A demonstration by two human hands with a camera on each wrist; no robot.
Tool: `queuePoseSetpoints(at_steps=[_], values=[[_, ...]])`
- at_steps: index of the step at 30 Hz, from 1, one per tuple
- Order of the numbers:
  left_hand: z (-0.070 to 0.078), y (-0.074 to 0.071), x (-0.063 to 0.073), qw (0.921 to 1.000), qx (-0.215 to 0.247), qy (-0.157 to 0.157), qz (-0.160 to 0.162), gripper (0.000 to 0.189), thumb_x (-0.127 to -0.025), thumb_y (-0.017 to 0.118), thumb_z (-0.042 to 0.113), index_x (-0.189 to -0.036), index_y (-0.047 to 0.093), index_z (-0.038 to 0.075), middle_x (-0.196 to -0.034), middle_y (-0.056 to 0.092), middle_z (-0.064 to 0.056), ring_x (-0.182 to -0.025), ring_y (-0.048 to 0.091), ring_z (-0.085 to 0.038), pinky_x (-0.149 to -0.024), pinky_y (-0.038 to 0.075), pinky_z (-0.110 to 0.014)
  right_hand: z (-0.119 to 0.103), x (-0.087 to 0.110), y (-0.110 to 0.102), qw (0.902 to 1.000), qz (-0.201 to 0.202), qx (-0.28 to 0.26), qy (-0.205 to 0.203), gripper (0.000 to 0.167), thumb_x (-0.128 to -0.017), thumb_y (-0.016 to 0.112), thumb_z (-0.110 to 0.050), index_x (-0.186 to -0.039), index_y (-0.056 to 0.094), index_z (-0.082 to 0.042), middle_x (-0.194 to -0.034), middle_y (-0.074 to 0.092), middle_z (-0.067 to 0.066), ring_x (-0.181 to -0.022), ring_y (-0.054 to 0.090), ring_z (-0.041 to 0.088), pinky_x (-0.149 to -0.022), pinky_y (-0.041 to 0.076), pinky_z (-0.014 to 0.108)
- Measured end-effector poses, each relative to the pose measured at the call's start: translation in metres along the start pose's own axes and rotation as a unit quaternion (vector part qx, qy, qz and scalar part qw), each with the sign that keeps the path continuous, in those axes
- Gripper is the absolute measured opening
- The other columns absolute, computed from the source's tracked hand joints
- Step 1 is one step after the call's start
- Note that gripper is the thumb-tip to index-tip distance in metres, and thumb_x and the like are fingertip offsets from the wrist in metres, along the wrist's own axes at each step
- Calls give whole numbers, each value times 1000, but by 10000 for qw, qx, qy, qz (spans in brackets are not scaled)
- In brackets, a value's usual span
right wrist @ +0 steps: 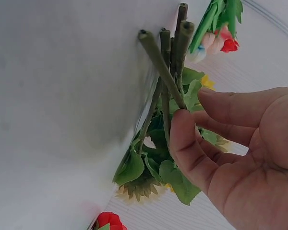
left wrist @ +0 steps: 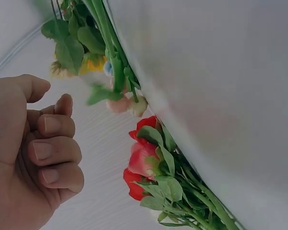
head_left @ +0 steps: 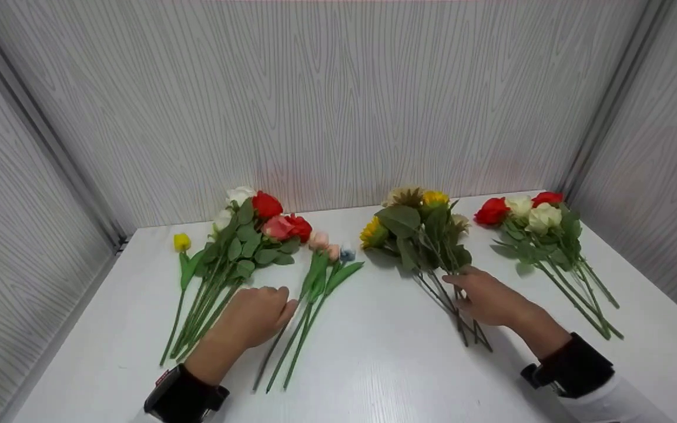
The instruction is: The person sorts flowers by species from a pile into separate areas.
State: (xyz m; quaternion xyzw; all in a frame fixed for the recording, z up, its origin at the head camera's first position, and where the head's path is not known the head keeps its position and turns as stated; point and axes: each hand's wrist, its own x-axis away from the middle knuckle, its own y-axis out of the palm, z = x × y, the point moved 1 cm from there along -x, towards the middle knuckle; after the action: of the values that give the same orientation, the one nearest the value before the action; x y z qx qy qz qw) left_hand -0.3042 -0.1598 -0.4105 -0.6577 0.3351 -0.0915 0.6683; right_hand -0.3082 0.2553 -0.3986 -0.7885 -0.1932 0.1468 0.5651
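Note:
My right hand (head_left: pixel 485 296) is at the stems (head_left: pixel 435 288) of the sunflower bunch (head_left: pixel 400 220). In the right wrist view its fingers (right wrist: pixel 185 139) bend loosely beside one green stem (right wrist: pixel 161 64), a fingertip right against it, and a gap shows below the thumb. My left hand (head_left: pixel 256 314) hovers with loosely curled fingers, nothing between them. From the head it overlaps a stem of the pink and blue tulips (head_left: pixel 321 276); in the left wrist view those tulips lie apart from it.
At the left lie a yellow tulip (head_left: pixel 182 242) and a bunch of red, pink and white roses (head_left: pixel 268 205). Red and white roses (head_left: pixel 544 218) lie at the far right. Grey wood-grain panels (head_left: pixel 338 106) border the white table (head_left: pixel 368 364) at the back and sides.

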Motion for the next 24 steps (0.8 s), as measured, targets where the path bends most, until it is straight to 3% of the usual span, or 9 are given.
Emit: queuePoseSetpoints(at_steps=[3,10,18,21,24], values=[[2,-1,0,9997,116,-42,-204,33,-101,54,27,-76,57,7,-60,51,-7,-51,53,-24,-46,42,-39,0,0,-1,10000,-32,-14,-6,47,-91,66,-1,-136,54,9,-118,60,25,-103,57,33,-77,50,40],[-7,-8,1,9999,108,-120,23,33,-100,57,25,-72,51,9,-56,44,-3,-48,47,-19,-44,38,-34,0,1,-1,10000,19,-38,-35,47,-90,65,0,-135,55,9,-118,60,26,-103,57,33,-77,50,41],[-48,-20,10,9929,345,-1015,507,36,-100,57,20,-67,46,10,-51,36,0,-45,36,-15,-42,34,-33,0,1,-1,9999,62,-7,-110,46,-90,64,1,-134,55,9,-119,61,26,-104,58,34,-78,51,42],[-68,-22,16,9872,499,-1445,445,35,-101,52,22,-68,48,10,-53,40,-2,-46,40,-17,-41,37,-34,0,1,-1,9999,41,-12,-113,47,-90,64,0,-135,55,9,-118,61,26,-102,57,32,-76,50,40],[-88,-24,24,9788,678,-1924,168,36,-102,47,23,-70,49,8,-55,45,-6,-47,44,-19,-42,38,-36,0,1,-1,9999,27,-15,-106,46,-90,64,0,-135,55,9,-119,61,26,-104,57,33,-77,50,41]])
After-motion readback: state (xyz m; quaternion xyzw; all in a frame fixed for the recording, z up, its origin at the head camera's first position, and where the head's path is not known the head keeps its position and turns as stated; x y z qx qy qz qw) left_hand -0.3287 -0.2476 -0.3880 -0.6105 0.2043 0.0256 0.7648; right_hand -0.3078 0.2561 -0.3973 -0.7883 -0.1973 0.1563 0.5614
